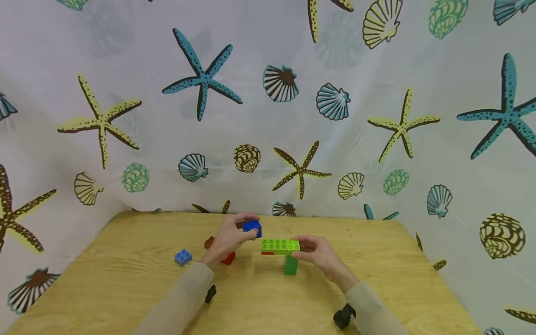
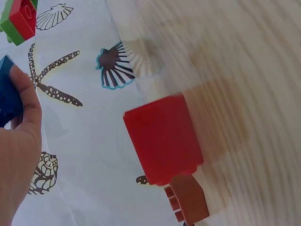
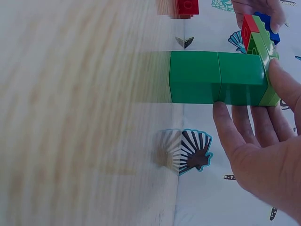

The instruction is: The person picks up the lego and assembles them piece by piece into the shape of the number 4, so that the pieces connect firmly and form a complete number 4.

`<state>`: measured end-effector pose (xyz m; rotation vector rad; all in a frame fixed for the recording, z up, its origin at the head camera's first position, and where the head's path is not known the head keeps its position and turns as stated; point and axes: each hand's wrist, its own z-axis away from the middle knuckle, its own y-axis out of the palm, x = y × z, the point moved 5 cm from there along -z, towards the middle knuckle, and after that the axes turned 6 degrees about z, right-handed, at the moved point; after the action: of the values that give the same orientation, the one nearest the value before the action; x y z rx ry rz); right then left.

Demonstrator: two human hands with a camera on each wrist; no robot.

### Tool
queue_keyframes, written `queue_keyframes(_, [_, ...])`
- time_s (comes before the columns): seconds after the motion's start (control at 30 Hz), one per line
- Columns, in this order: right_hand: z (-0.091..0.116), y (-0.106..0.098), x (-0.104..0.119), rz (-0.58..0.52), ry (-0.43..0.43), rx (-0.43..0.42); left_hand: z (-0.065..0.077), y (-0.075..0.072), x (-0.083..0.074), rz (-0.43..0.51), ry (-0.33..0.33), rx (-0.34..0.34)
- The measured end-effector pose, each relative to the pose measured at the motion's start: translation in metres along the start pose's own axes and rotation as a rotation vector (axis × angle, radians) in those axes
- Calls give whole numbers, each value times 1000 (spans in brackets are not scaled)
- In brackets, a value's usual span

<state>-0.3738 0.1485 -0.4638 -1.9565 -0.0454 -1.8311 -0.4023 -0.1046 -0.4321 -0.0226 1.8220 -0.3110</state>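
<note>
A dark blue toy brick (image 1: pixel 253 228) is pinched between the thumb and fingers of my left hand (image 1: pixel 228 236), raised above the table. Just right of it stands a tower of two stacked green bricks (image 3: pixel 195 77), topped by lime green bricks (image 1: pixel 276 245) that overhang to the left. A small red brick (image 3: pixel 247 32) is attached beneath the overhanging end. My right hand (image 1: pixel 321 257) grips the tower near its top from the right, thumb on one side and fingers on the other. In the left wrist view, the held blue brick (image 2: pixel 8 96) is partly cut off.
On the wooden table (image 1: pixel 138 270), a red brick (image 2: pixel 164 139) and a brown brick (image 2: pixel 190 200) lie near my left forearm. A lighter blue brick (image 1: pixel 183 257) lies farther left. A curtain (image 1: pixel 251 125) with sea shapes hangs behind the table.
</note>
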Motion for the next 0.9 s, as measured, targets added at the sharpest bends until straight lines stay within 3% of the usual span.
queue_keyframes(0.23, [-1, -1, 0, 10, 1, -14, 0, 9, -5, 59, 61, 16])
queue_keyframes(0.47, [1, 1, 1, 2, 1, -1, 3, 20, -7, 101, 71, 27])
queue_keyframes(0.9, [-1, 0, 1, 19, -10, -5, 3, 39, -17, 30, 93, 65])
